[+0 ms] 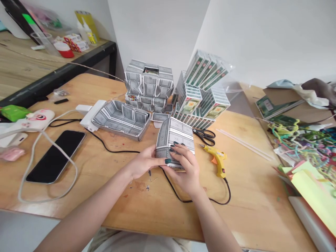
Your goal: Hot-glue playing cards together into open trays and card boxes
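Between both hands is a box made of grey-patterned playing cards (181,133), tilted above the wooden table (249,196). My left hand (144,161) grips its near left corner, the thumb along the lower edge. With fingers bent over the near face, my right hand (186,168) holds the same box from the right. An open card tray (122,120) lies to the left. Behind it stand stacked card-built boxes (149,82). A yellow glue gun (216,157) and black scissors (206,136) rest on the table right of the held box.
Packs of playing cards (202,101) are piled at the back. A phone (56,156) and white cable lie left, beside a power strip (91,113). Two glue sticks (245,144) lie right. Tangled pipe cleaners (301,140) and coloured paper (315,189) crowd the right edge.
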A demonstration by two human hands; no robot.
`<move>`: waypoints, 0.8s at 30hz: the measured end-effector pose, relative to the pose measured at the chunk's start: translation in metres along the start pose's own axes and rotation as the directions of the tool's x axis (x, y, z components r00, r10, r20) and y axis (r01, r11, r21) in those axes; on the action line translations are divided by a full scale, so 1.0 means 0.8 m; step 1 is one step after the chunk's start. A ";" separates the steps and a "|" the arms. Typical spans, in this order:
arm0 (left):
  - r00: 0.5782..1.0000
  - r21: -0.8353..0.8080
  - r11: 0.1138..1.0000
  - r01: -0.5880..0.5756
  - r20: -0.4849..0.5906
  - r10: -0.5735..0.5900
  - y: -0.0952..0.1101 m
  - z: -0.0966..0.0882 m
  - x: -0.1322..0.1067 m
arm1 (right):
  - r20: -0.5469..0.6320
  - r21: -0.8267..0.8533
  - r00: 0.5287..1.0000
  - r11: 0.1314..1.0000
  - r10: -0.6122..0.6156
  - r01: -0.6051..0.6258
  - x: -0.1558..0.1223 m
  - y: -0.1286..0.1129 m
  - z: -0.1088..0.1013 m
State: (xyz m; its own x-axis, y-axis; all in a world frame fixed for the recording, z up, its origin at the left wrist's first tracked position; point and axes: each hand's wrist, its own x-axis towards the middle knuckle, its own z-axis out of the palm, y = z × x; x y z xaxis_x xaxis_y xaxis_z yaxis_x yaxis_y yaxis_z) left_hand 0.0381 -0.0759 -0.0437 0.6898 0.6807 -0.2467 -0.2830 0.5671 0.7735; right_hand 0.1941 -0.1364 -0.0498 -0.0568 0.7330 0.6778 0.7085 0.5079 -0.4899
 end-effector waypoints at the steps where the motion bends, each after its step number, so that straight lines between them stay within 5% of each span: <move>1: 1.000 -0.011 1.000 0.017 -0.008 -0.018 0.000 0.000 0.000 | 0.012 -0.006 1.000 1.000 0.003 -0.003 0.000 0.000 -0.001; 5: 0.995 -0.019 0.996 0.090 -0.037 -0.091 -0.001 0.001 -0.001 | 0.075 -0.065 0.997 0.998 0.003 0.002 0.001 -0.001 -0.004; 11: 0.998 0.015 0.999 0.051 -0.025 -0.050 0.002 0.005 -0.003 | 0.148 -0.140 0.989 0.990 -0.011 0.032 0.000 -0.003 -0.005; 24: 0.990 0.040 0.996 0.083 -0.115 -0.078 0.001 0.007 -0.003 | 0.187 -0.100 0.981 0.994 0.057 -0.039 0.003 -0.012 -0.006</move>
State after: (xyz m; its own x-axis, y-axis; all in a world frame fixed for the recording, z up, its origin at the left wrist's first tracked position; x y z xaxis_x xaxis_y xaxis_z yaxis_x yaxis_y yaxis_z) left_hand 0.0399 -0.0800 -0.0388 0.6286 0.6834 -0.3713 -0.1983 0.6025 0.7731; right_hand 0.1910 -0.1418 -0.0409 -0.1468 0.8328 0.5337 0.7769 0.4311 -0.4589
